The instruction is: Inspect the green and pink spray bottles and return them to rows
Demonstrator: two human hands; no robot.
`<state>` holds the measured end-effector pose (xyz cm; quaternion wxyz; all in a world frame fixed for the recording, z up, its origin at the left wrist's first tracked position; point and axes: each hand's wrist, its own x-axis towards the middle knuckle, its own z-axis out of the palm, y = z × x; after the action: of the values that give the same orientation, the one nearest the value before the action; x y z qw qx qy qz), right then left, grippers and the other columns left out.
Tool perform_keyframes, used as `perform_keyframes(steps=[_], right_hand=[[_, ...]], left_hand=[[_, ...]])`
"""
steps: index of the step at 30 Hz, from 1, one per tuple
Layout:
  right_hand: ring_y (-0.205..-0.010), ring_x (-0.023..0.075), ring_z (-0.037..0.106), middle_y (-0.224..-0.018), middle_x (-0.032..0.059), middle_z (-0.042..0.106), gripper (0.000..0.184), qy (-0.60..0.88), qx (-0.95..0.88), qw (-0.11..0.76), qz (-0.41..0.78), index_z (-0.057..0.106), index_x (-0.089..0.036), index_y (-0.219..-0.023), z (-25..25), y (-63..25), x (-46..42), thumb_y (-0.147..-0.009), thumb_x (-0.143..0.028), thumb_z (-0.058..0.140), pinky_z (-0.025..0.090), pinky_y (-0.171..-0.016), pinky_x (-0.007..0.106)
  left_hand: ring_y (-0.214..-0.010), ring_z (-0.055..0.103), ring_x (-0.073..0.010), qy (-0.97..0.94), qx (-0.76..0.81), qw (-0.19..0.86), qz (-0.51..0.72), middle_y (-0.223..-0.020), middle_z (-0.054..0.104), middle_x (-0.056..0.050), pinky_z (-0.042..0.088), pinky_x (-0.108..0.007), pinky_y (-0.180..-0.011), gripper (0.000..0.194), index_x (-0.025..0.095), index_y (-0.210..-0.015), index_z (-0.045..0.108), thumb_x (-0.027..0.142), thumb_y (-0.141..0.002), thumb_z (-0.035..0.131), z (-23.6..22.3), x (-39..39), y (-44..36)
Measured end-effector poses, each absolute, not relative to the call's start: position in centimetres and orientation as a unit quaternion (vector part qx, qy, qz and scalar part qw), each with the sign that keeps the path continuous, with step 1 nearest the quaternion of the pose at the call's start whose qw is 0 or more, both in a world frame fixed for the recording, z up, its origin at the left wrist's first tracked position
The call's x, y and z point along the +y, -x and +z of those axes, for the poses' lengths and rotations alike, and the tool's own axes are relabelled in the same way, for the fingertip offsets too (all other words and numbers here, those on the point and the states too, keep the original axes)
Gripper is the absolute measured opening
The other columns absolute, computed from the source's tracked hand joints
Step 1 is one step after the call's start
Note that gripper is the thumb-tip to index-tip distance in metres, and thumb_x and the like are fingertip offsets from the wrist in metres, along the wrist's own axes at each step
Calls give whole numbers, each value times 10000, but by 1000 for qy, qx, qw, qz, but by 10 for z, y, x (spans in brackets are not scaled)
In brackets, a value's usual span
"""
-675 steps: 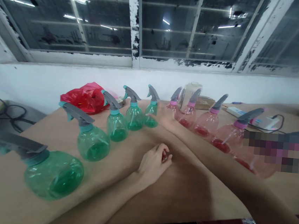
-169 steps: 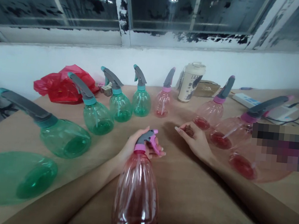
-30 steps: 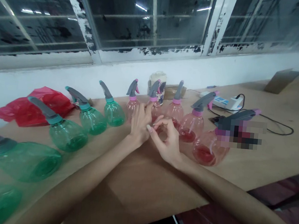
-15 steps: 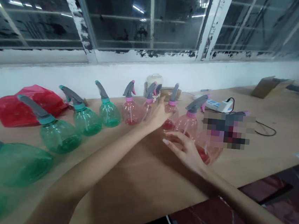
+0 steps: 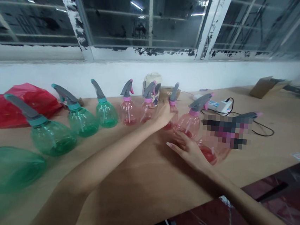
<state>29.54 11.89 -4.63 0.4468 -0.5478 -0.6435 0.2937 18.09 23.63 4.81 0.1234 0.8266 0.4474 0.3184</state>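
My left hand (image 5: 163, 116) reaches to a pink spray bottle (image 5: 174, 119) with a grey trigger head, its fingers closed around the bottle just below the collar. My right hand (image 5: 187, 148) is open, fingers stretched out and pointing left. It is close to the bases of another pink spray bottle (image 5: 188, 122) and a tilted-looking pink spray bottle (image 5: 210, 152) at its right. Two more pink bottles, one clear pink bottle (image 5: 129, 113) among them, stand left of my left hand. Each of these pink bottles has some red liquid at the bottom.
Several green spray bottles (image 5: 107, 113) curve along the table's left side. A red plastic bag (image 5: 25, 106) lies behind them. At the back are a white cup-like container (image 5: 153, 79), a power strip (image 5: 214, 105) with a black cable and a cardboard box (image 5: 267, 87). The table (image 5: 138, 182) ends at the lower right.
My left hand has moved a little right, and its fingers have come in around the pink bottle. My right hand stays nearly where it was. The view has shifted slightly.
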Motion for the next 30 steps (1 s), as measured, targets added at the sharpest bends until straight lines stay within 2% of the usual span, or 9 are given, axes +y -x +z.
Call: perform_keyframes(steps=[5,9,11,15,18,21,27,30], right_hand=[[-1136,270,578,-1268,111,578,615,562,-635,451,279,437,-232,-1315,-48,-299,123,-788,-496,616,481,-960,472],[-1112,269,594,-1239,115,597,595,563,-628,461,275,432,-222,-1292,-50,-302,125,-790,-481,619,478,-962,482],[-1089,270,607,-1229,114,601,539,568,-624,463,271,462,-217,-1244,-49,-301,125,-794,-471,616,491,-944,484],[-1003,271,644,-1142,112,641,402,568,-613,480,266,522,-209,-1110,-43,-296,118,-802,-453,608,526,-882,482],[-929,267,662,-1082,119,653,363,560,-609,497,262,527,-205,-1048,-38,-288,113,-795,-452,613,553,-815,473],[-900,256,658,-1069,124,639,365,559,-606,504,258,521,-198,-1038,-36,-279,109,-796,-456,609,559,-781,462],[-983,239,622,-1093,115,620,394,528,-646,489,255,522,-190,-1063,-32,-255,98,-795,-465,612,505,-881,458],[-1146,259,541,-1242,113,558,588,499,-696,440,269,473,-214,-1209,-28,-234,90,-736,-506,664,432,-977,487]], left_hand=[[-979,606,-309,-827,454,122,307,-1068,600,-210,480,-395,-800,461,56,-1190,431,201,-795,620,51,234,-179],[-971,607,-322,-832,455,112,298,-1076,597,-230,479,-396,-802,500,27,-1196,433,237,-790,636,54,226,-173],[-1005,595,-326,-840,445,97,295,-1106,589,-230,474,-396,-824,521,40,-1208,432,249,-782,649,55,220,-169],[-1039,582,-328,-855,421,72,295,-1108,599,-193,478,-407,-832,443,107,-1163,474,297,-795,632,55,207,-156],[-1032,587,-332,-856,415,61,303,-1046,625,-152,462,-446,-866,460,145,-1166,473,343,-787,641,54,198,-144],[-1046,578,-339,-852,414,64,314,-1040,621,-153,436,-471,-911,491,156,-1180,467,363,-776,655,53,188,-128],[-1081,552,-338,-834,445,75,318,-1183,557,-176,450,-471,-903,578,143,-1235,441,423,-775,649,55,156,-77],[-1098,537,-319,-828,460,74,312,-1219,533,-144,447,-471,-901,566,176,-1247,439,474,-794,604,57,135,-46]])
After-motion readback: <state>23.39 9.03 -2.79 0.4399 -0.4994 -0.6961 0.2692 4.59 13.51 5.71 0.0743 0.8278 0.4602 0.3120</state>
